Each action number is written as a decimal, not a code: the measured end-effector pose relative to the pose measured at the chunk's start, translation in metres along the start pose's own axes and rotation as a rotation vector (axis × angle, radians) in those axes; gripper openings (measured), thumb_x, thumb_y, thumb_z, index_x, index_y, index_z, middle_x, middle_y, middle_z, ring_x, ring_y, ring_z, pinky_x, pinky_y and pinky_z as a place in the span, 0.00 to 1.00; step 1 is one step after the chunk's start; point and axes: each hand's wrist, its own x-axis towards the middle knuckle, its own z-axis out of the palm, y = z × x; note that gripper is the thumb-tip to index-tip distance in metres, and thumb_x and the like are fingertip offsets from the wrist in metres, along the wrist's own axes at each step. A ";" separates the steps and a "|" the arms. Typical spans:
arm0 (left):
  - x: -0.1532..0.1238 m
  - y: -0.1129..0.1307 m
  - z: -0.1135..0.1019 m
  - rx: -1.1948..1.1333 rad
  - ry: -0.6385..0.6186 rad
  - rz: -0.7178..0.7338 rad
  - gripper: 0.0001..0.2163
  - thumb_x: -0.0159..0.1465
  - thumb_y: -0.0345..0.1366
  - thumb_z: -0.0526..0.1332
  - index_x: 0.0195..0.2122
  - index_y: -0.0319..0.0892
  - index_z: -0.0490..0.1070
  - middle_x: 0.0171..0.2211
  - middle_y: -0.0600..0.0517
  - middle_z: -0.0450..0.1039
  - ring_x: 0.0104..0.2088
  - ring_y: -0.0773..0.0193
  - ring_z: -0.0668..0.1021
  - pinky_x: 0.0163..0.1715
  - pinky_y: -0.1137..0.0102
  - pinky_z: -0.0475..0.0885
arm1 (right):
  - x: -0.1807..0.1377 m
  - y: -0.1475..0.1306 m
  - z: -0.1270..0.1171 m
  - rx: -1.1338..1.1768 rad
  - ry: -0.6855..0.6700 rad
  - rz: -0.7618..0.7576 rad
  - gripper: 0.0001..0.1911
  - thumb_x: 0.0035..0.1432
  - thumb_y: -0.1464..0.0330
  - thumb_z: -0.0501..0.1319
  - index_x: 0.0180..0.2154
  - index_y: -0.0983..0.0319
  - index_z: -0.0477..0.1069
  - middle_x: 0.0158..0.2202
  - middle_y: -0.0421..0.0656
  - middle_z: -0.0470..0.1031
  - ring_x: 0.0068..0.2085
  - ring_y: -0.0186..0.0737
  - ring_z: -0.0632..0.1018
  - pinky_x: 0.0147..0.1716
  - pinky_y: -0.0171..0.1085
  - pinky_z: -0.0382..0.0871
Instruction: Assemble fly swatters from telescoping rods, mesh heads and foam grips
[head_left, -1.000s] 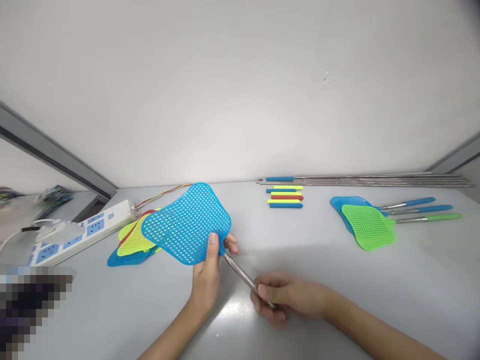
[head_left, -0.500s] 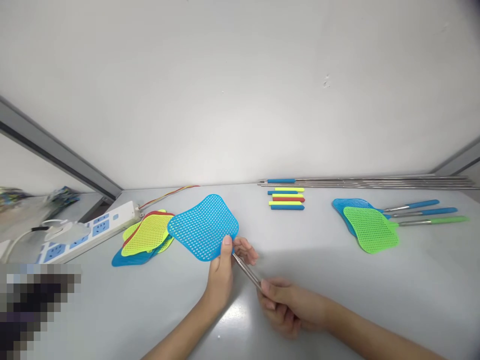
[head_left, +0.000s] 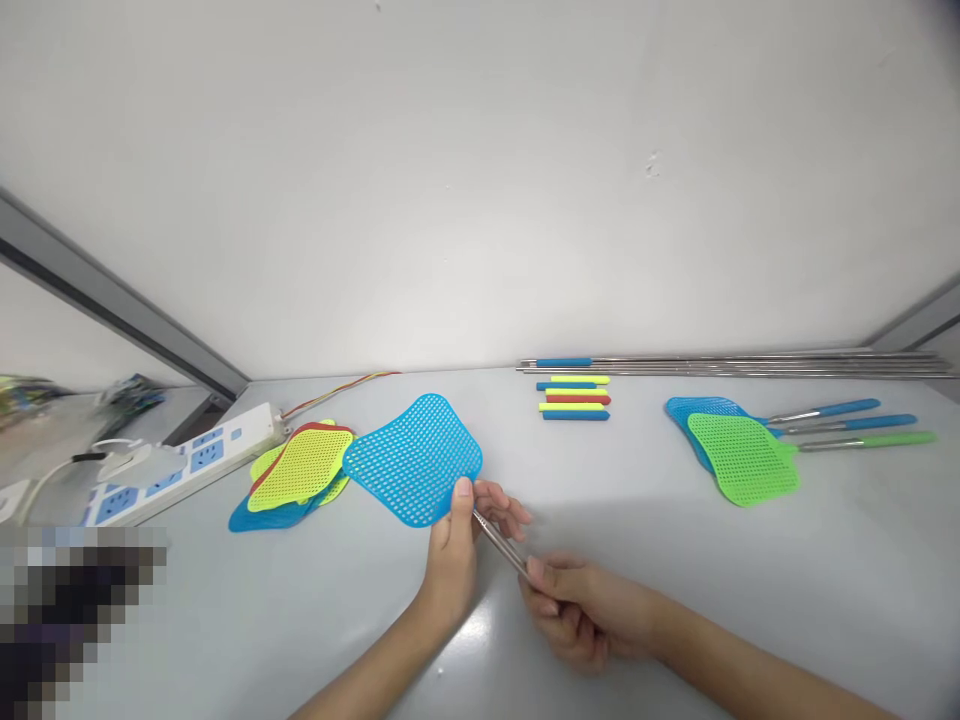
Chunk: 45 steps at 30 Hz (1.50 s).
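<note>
Blue swatter head (head_left: 413,458) — pinched by left hand (head_left: 454,555); right hand (head_left: 577,610) grips its rod (head_left: 498,542).

A pale grey table (head_left: 675,560) fills the lower frame. At left lie a power strip (head_left: 180,465) and stacked swatter heads (head_left: 296,475). Upper right: coloured grips (head_left: 574,397), steel rods (head_left: 750,365), finished swatters (head_left: 750,450).

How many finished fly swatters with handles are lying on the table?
3, on the right side of the table: a green swatter on top and two blue swatters beneath it, largely covered. More could be hidden underneath.
</note>
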 end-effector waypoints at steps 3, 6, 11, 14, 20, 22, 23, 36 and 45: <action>0.000 -0.001 0.001 -0.007 0.007 0.004 0.17 0.61 0.43 0.41 0.25 0.40 0.62 0.22 0.51 0.72 0.21 0.67 0.70 0.27 0.70 0.63 | -0.001 -0.001 0.000 0.020 -0.007 0.006 0.19 0.57 0.56 0.42 0.22 0.62 0.53 0.13 0.31 0.44 0.12 0.24 0.44 0.06 0.24 0.37; 0.000 0.000 0.002 -0.011 0.010 0.002 0.17 0.61 0.43 0.42 0.25 0.40 0.62 0.22 0.50 0.72 0.21 0.67 0.70 0.27 0.70 0.63 | -0.001 -0.002 0.000 0.016 -0.016 0.011 0.19 0.57 0.56 0.42 0.22 0.62 0.53 0.13 0.31 0.44 0.12 0.24 0.44 0.06 0.24 0.37; -0.001 -0.001 0.000 -0.016 0.004 -0.005 0.16 0.61 0.43 0.43 0.24 0.40 0.62 0.21 0.51 0.71 0.22 0.67 0.70 0.26 0.71 0.63 | 0.000 -0.004 0.002 0.005 0.003 0.011 0.19 0.56 0.55 0.42 0.22 0.62 0.53 0.13 0.31 0.44 0.12 0.24 0.43 0.06 0.24 0.37; -0.002 -0.003 -0.002 -0.032 0.008 -0.030 0.17 0.61 0.44 0.42 0.23 0.41 0.61 0.18 0.53 0.69 0.21 0.67 0.70 0.24 0.72 0.63 | 0.000 -0.005 0.004 -0.009 0.024 0.022 0.19 0.56 0.55 0.42 0.22 0.62 0.53 0.13 0.31 0.44 0.12 0.24 0.43 0.06 0.24 0.37; -0.004 -0.003 -0.004 0.017 0.039 -0.017 0.18 0.62 0.44 0.40 0.23 0.41 0.62 0.16 0.54 0.67 0.20 0.68 0.68 0.24 0.73 0.62 | -0.002 -0.008 0.006 -0.036 0.053 0.039 0.19 0.56 0.55 0.43 0.22 0.62 0.54 0.13 0.31 0.43 0.13 0.24 0.43 0.06 0.23 0.37; -0.004 -0.003 -0.004 0.037 0.044 -0.011 0.18 0.62 0.43 0.40 0.23 0.41 0.62 0.16 0.54 0.66 0.20 0.68 0.68 0.25 0.73 0.61 | -0.002 -0.008 0.006 -0.040 0.052 0.038 0.19 0.56 0.55 0.43 0.22 0.62 0.54 0.12 0.31 0.43 0.12 0.24 0.44 0.06 0.23 0.37; -0.004 -0.002 -0.004 0.047 0.048 -0.009 0.18 0.62 0.43 0.40 0.23 0.41 0.62 0.16 0.55 0.66 0.20 0.68 0.68 0.25 0.73 0.61 | -0.001 -0.009 0.006 -0.042 0.053 0.038 0.19 0.56 0.55 0.43 0.22 0.62 0.55 0.12 0.31 0.43 0.12 0.24 0.44 0.06 0.23 0.37; 0.001 0.005 -0.016 0.142 -0.009 0.015 0.18 0.61 0.43 0.41 0.24 0.41 0.64 0.20 0.54 0.65 0.24 0.67 0.66 0.29 0.72 0.60 | -0.003 -0.020 0.002 -0.116 0.065 -0.020 0.17 0.56 0.59 0.46 0.30 0.65 0.64 0.12 0.33 0.52 0.11 0.24 0.51 0.08 0.25 0.46; 0.000 0.000 -0.017 0.221 -0.009 -0.020 0.15 0.60 0.43 0.46 0.29 0.41 0.67 0.17 0.56 0.59 0.21 0.68 0.64 0.29 0.71 0.59 | -0.020 -0.053 -0.010 -0.317 0.326 -0.263 0.18 0.55 0.59 0.48 0.42 0.64 0.63 0.31 0.45 0.70 0.17 0.29 0.68 0.13 0.28 0.58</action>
